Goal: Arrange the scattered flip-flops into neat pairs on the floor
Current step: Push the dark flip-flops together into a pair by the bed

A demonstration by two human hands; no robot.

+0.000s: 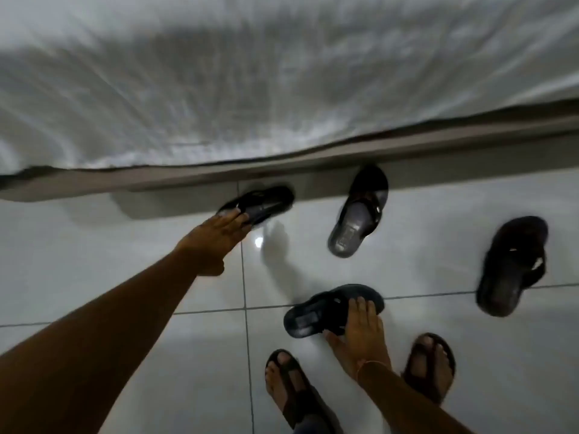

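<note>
The left hand (216, 236) reaches far out, fingers closing on a black flip-flop (260, 203) near the bed (282, 89) edge. The right hand (360, 330) clasps another flip-flop (316, 311) on the white tiled floor (94, 261). Two more lie apart: one (358, 214) by the bed, one (510, 264) far right.

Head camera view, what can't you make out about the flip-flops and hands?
- Far-left flip-flop: motion-blurred; left hand covers its near end, grip unclear.
- Nearest flip-flop: right hand covers its strap.
- Far-right flip-flop: dark, details unreadable.
- Which ones pair: unclear.
</note>
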